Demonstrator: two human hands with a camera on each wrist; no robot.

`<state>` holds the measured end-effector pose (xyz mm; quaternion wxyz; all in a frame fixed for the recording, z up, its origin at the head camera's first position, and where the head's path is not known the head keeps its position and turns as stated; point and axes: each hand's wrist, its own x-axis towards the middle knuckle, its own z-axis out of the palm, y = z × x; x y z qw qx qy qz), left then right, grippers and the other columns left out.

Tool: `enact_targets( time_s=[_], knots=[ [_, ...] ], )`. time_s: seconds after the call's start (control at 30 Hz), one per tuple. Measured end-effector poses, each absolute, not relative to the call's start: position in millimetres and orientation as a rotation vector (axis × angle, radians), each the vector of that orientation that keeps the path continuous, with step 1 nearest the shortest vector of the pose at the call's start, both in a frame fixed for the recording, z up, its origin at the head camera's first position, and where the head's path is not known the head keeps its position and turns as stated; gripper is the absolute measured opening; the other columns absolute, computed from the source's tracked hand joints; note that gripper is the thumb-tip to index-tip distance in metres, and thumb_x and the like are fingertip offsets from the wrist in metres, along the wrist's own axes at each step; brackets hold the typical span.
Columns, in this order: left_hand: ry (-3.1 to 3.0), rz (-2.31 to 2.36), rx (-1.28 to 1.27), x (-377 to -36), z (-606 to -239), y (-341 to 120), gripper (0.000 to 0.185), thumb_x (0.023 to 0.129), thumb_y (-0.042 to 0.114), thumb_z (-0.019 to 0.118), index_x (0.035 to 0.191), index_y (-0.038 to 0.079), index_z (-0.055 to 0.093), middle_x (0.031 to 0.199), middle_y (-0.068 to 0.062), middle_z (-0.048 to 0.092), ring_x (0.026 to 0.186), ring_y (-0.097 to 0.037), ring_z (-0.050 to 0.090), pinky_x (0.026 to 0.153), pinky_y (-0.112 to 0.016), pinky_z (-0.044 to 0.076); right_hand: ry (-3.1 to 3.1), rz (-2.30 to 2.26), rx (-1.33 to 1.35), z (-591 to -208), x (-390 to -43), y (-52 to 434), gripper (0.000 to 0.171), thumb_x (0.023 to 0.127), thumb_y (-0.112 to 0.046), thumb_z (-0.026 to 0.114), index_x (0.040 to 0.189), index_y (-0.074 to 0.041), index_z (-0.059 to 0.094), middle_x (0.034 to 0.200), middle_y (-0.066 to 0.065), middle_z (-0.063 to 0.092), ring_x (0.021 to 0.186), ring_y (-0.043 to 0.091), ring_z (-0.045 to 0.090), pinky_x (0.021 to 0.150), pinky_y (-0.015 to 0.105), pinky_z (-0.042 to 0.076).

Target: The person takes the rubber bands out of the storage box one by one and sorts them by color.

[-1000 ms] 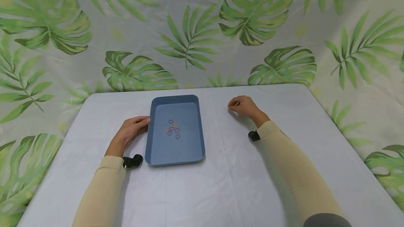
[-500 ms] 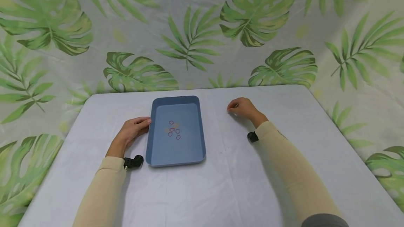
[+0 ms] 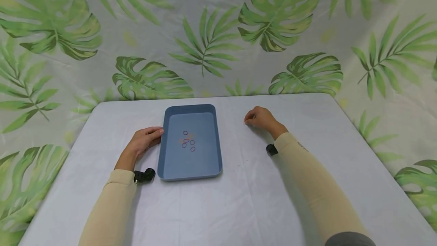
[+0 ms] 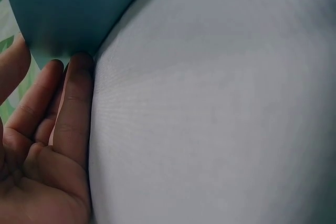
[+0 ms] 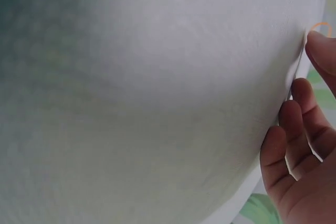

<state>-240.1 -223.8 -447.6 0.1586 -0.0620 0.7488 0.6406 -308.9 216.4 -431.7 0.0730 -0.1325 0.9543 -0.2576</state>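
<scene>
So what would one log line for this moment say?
left hand: touching blue tray | right hand: pinching orange band | small bands: in tray

The tray (image 3: 189, 162) is blue. The little bands (image 3: 188, 141) look red and maybe orange. The table (image 3: 259, 200) is white, the curtain (image 3: 211, 41) has green leaves.

Leaf-print backdrop (image 3: 205, 44) behind table (image 3: 239, 200).

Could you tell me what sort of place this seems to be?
Probably a staged recording set rather than a home: a table under a plain white cloth, a leaf-print backdrop behind, and one blue tray holding small rubber bands.
</scene>
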Motion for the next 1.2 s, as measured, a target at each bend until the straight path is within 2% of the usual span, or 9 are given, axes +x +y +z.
enact_targets(
  time_s=[0.33, 0.63, 0.83, 1.2],
  knots=[
    [2.141, 1.821, -0.193, -241, -448, -223, 0.059, 0.099, 0.029, 0.062, 0.147, -0.002, 0.045, 0.153, -0.022, 0.043, 0.097, 0.009, 0.062, 0.09, -0.01, 0.055, 2.875, -0.763, -0.421, -434, -311, 216, 0.014, 0.092, -0.018, 0.069, 0.098, -0.01, 0.079, 0.106, 0.01, 0.073, 0.102, 0.027, 0.059, 0.092, 0.042, 0.05],
    [2.161, 1.799, -0.199, -240, -448, -223, 0.057, 0.1, 0.028, 0.061, 0.147, -0.001, 0.045, 0.153, -0.022, 0.043, 0.106, 0.004, 0.061, 0.094, -0.013, 0.055, 2.863, -0.796, -0.385, -428, -306, 216, 0.021, 0.097, -0.021, 0.063, 0.11, -0.01, 0.076, 0.114, 0.012, 0.072, 0.102, 0.027, 0.06, 0.087, 0.041, 0.051],
    [2.164, 1.824, -0.185, -241, -449, -224, 0.056, 0.1, 0.027, 0.061, 0.146, -0.002, 0.046, 0.152, -0.023, 0.044, 0.096, 0.009, 0.062, 0.09, -0.011, 0.055, 2.833, -0.882, -0.485, -408, -304, 205, 0.026, 0.099, -0.02, 0.059, 0.117, -0.007, 0.071, 0.117, 0.014, 0.071, 0.104, 0.031, 0.064, 0.086, 0.044, 0.055],
    [2.157, 1.811, -0.195, -239, -447, -224, 0.057, 0.1, 0.028, 0.061, 0.146, -0.001, 0.046, 0.153, -0.022, 0.043, 0.099, 0.008, 0.062, 0.091, -0.012, 0.055, 2.753, -0.981, -0.724, -377, -290, 156, 0.026, 0.099, -0.019, 0.061, 0.12, -0.006, 0.07, 0.118, 0.011, 0.07, 0.104, 0.028, 0.063, 0.089, 0.043, 0.055]
  ],
)
